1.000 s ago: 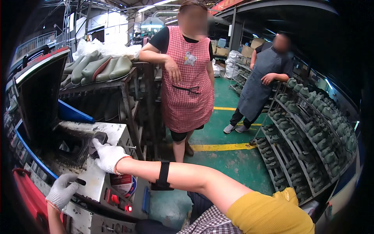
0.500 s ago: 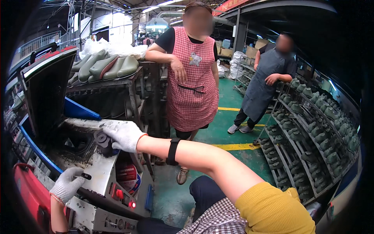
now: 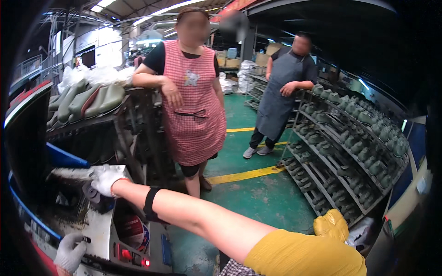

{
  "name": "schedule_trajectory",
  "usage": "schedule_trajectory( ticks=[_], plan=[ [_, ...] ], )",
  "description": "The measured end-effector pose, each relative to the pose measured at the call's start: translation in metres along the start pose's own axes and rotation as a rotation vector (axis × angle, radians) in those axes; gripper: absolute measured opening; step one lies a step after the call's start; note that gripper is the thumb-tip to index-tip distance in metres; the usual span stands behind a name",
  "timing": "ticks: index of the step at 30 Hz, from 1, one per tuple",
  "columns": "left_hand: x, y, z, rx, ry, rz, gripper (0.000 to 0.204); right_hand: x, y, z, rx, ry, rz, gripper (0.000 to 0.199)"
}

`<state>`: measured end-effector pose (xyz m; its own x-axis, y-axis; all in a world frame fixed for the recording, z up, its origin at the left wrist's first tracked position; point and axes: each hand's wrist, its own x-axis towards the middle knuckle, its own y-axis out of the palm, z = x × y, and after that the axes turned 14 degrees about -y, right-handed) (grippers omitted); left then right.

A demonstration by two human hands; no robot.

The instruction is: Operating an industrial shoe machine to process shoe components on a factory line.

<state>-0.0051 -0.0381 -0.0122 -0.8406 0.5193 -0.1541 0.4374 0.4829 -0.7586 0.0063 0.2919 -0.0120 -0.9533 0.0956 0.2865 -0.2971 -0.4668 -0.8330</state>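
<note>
My right hand (image 3: 107, 180), in a white knit glove, reaches across the machine top with its fingers curled about a dark grey, rounded piece with ringed markings (image 3: 95, 198). That piece rests at the machine's edge, beside a dark, grimy opening (image 3: 66, 198). At the lower left, my left hand (image 3: 70, 253), also gloved, is closed round a small black handle (image 3: 86, 239), whose end pokes out past the fingers. The machine's pale metal top (image 3: 99, 227) is smeared with dark residue. A raised dark lid (image 3: 27, 124) stands at the left.
Olive boots (image 3: 90, 102) lie on a rack behind the machine. A person in a pink checked apron (image 3: 193, 106) leans there; another in a grey apron (image 3: 284, 94) stands farther back. Shelves of green shoe shapes (image 3: 350, 147) stand at right. A red button (image 3: 124, 254) is on the machine front.
The view has swung to the right, so the machine and both hands appear farther left and lower. The right hand stays at the dark grey piece, the left at the handle.
</note>
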Motion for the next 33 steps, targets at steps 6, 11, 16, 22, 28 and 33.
schedule_trajectory(
  ticks=[6,11,16,22,28,33],
  plan=[
    [-0.001,-0.01,-0.004,-0.001,0.017,0.16,0.038,-0.02,-0.002,0.011,0.036,-0.132,0.244,0.082],
    [-0.003,-0.015,-0.01,0.051,0.03,0.21,0.036,-0.022,0.0,0.014,-0.089,-0.43,0.21,0.088],
    [-0.007,-0.014,-0.015,0.002,-0.086,0.22,0.036,-0.004,0.01,0.022,-0.228,-0.395,0.26,0.083],
    [-0.008,-0.014,-0.015,0.046,0.009,0.212,0.036,0.005,0.034,0.026,-0.279,-0.356,0.216,0.092],
    [-0.006,-0.012,-0.012,0.055,0.021,0.219,0.035,0.006,0.022,0.007,-0.233,-0.611,0.148,0.078],
    [-0.007,-0.012,-0.015,-0.007,0.021,0.254,0.034,-0.002,-0.005,-0.006,-0.214,-0.713,0.005,0.05]
  ],
)
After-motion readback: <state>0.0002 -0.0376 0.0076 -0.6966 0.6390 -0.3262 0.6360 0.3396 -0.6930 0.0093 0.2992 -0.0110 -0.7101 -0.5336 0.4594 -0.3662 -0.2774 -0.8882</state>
